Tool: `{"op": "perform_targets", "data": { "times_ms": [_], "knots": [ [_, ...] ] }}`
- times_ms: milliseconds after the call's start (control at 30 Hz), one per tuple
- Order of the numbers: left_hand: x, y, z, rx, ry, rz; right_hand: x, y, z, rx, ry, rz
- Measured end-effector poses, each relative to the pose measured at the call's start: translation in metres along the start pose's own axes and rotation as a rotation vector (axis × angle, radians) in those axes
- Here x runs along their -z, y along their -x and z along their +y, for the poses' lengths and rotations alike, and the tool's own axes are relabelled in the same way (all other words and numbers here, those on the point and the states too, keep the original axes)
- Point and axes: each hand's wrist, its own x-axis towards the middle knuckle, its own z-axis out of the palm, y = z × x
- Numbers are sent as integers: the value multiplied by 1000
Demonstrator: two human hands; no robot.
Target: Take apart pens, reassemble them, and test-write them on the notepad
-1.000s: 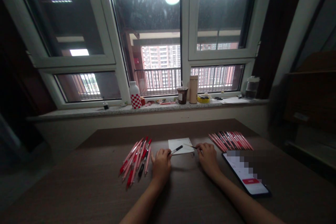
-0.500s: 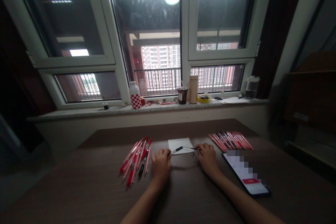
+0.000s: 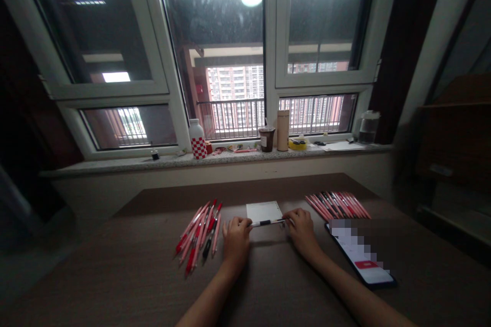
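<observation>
Both hands rest on the brown table [image 3: 115,276] and grip one pen [image 3: 266,223] lying level between them. My left hand [image 3: 236,239] is closed on its left end. My right hand [image 3: 301,227] pinches its right end. The pen has a black grip and pale barrel and hangs just in front of a small white notepad [image 3: 263,210]. A loose heap of red and pink pens [image 3: 200,235] lies left of my left hand. Another row of pink pens [image 3: 337,205] lies right of my right hand.
A phone [image 3: 360,258] with a lit screen lies by my right forearm. The windowsill [image 3: 115,163] behind the table carries a red-checked bottle [image 3: 197,139], a dark cup [image 3: 266,139], a tan flask [image 3: 283,130] and a jar [image 3: 367,126]. A dark cabinet [image 3: 456,127] stands at right.
The pen body in my left hand pointed up-right and a thin refill was in my right; now the two line up level as one pen, and both hands sit closer together.
</observation>
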Motion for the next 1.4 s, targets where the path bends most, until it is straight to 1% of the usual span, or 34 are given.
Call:
{"op": "perform_targets", "data": {
  "times_ms": [200, 333, 467, 567, 767, 867, 1100, 1400],
  "knots": [
    [-3, 0, -2, -25, 47, -13, -2, 1, -2, 65, -58, -35],
    [-3, 0, -2, -45, 48, -14, -1, 2, -5, 123, -84, -62],
    [-2, 0, -1, -51, 39, -13, 2, 3, -9, 150, -99, -68],
    [-2, 0, 0, -48, 42, -11, 4, 3, -11, 143, -101, -61],
    [-1, 1, -1, -44, 43, -7, 7, 0, -9, 63, -62, -22],
    [-1, 0, -1, -45, 46, -1, 7, -1, -7, 46, -56, -9],
    [-2, 0, -2, -49, 40, -2, 4, 0, -7, 60, -86, -20],
    [-2, 0, -3, -60, 45, 4, 2, 1, -9, 116, -166, -73]
  ]
}}
